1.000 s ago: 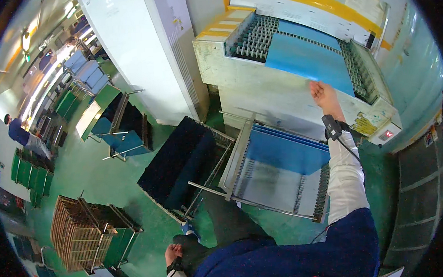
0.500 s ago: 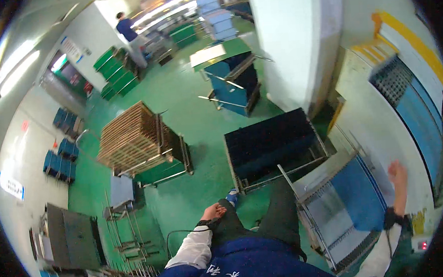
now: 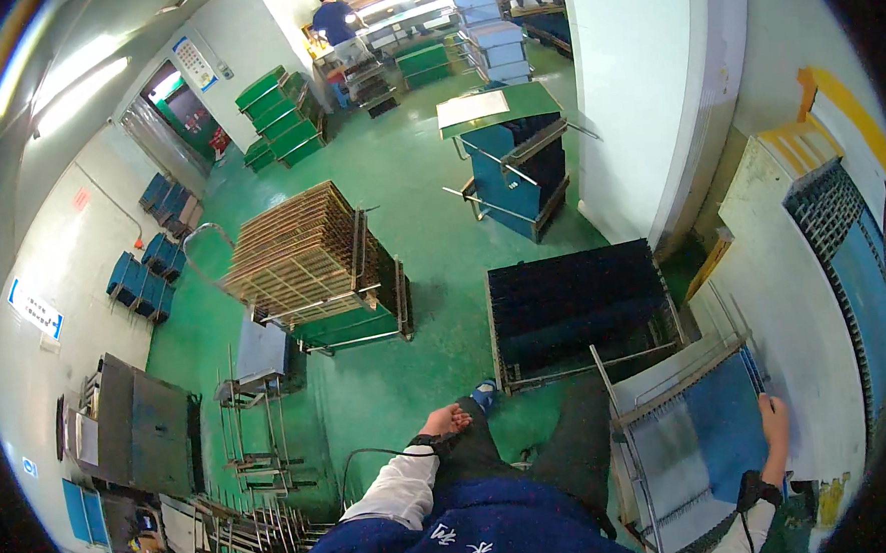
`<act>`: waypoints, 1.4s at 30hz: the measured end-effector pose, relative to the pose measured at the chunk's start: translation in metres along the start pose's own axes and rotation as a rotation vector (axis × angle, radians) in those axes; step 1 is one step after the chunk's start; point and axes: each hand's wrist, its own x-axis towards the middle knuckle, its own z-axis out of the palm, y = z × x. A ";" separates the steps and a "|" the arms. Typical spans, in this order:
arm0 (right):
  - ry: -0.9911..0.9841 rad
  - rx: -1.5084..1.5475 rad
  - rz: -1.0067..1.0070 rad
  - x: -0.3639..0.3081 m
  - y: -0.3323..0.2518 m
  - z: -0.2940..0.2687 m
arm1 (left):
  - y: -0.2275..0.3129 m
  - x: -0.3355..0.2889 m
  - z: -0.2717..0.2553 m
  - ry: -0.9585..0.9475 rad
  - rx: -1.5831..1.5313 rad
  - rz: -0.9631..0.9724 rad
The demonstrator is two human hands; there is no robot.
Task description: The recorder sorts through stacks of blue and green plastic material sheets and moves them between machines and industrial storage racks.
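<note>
The floor [image 3: 428, 177] is green. The left hand [image 3: 447, 419] hangs half-curled, apparently empty; the right hand [image 3: 773, 419], grip unclear, is at the blue panels [image 3: 723, 427] in a metal rack [image 3: 636, 477], whose toothed rails [image 3: 681, 384] presumably keep them apart. Beyond stands a dark rack [image 3: 574, 288].

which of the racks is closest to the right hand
The pale rack with blue panels, lower right: the right hand is at its right edge. The dark rack stands farther left, the brown slatted stack farther still.
</note>
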 end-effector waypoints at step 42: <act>0.054 -0.324 -0.098 -0.014 -0.019 -0.003 | -0.007 0.011 -0.013 -0.044 -0.045 -0.036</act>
